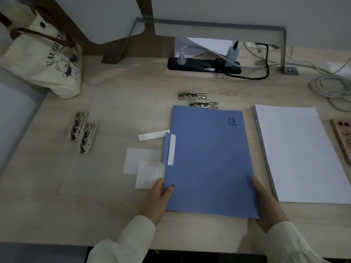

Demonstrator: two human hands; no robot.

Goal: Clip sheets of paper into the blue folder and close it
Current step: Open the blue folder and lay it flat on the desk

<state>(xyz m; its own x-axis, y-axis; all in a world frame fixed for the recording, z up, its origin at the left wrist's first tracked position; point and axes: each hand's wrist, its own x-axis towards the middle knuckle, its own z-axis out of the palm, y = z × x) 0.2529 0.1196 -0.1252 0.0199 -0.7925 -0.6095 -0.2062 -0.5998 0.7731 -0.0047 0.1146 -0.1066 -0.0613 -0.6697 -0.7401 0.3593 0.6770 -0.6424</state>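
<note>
Blue folder (pixel 209 160): closed, flat on the worktop (pixel 114 215), centre of view, logo at the far right corner of the cover. A white label strip (pixel 171 149) sits in the tab on its left edge.

Left hand (pixel 157 198): grips the near left corner of the folder, thumb on the cover, fingers underneath.
Right hand (pixel 266 204): holds the near right edge, thumb lying along the cover; its fingers are hidden behind the folder.
The hands are apart, one at each near corner.

Surroundings:
- Stack of white paper (pixel 300 152) just beside the folder on the right, not touching it.
- Two metal lever clips at the far edge: one (pixel 204 104) meets the folder's edge, the other (pixel 191 95) lies just beyond.
- Two more clips (pixel 77 125) (pixel 87 137) well to the left, side by side.
- White paper slip (pixel 153 134) and two white cards (pixel 141 160) (pixel 148 174) left of the folder; the nearer card reaches the left hand.
- Tote bag (pixel 43 57) at the far left; power strip (pixel 203 66) with plugs at the back; coiled cables (pixel 330 88) at the far right.
</note>
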